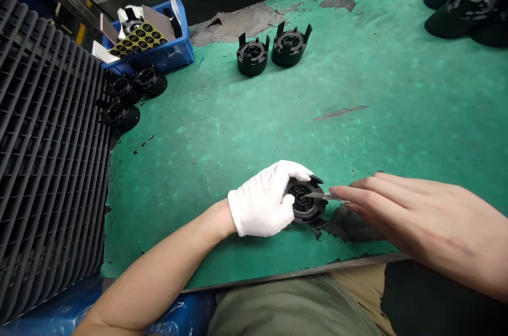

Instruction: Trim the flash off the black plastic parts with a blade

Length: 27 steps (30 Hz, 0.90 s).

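Note:
Near the table's front edge, my left hand (pixel 265 201), in a white glove, grips a round black part (pixel 307 209) by its left side, thumb and fingers on its rim. Rings and small holes show on the part's upper face. My right hand (pixel 416 214) is bare and holds a thin pointed metal tool (pixel 321 196) between thumb and fingers. The tool's tip is over the middle of the black part; whether it touches cannot be made out.
Two black parts with upright prongs (pixel 252 58) (pixel 289 50) stand at the back of the green table (pixel 238 135). Several more are at the left beside a blue bin (pixel 170 55) of stickers and at the back right. A grey grid rack (pixel 47 156) borders the left.

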Tool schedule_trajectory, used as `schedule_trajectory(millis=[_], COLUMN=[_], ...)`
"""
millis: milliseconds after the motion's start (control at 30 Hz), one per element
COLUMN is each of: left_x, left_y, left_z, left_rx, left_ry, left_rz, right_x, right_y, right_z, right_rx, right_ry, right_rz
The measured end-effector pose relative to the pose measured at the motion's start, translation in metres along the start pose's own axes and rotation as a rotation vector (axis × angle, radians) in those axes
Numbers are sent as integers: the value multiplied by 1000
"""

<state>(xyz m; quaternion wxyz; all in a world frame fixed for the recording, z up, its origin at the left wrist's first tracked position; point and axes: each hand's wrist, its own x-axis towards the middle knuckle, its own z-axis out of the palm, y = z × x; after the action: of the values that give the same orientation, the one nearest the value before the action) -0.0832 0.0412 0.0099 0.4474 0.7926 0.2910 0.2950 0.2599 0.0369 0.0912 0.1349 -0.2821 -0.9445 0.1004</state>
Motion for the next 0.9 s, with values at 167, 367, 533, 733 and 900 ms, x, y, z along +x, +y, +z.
schedule_trajectory(millis=[167,367,533,733,900], left_x=[0,0,-1,-1,-1], left_y=[1,2,2,2,2], left_z=[-1,-1,-1,-2,-4], left_rx=[-14,-21,2,0,1], left_ry=[18,-5,1,9,-4], left_rz=[33,-8,3,23,-6], right_x=[16,19,20,28,32], right_y=[8,18,23,22,19], right_z=[-6,-6,-5,-8,-11], right_rx=[-51,-31,1,27,-18], right_ry=[-40,-86,-85,-85,-54], right_rz=[-96,-136,-121,-155,-244])
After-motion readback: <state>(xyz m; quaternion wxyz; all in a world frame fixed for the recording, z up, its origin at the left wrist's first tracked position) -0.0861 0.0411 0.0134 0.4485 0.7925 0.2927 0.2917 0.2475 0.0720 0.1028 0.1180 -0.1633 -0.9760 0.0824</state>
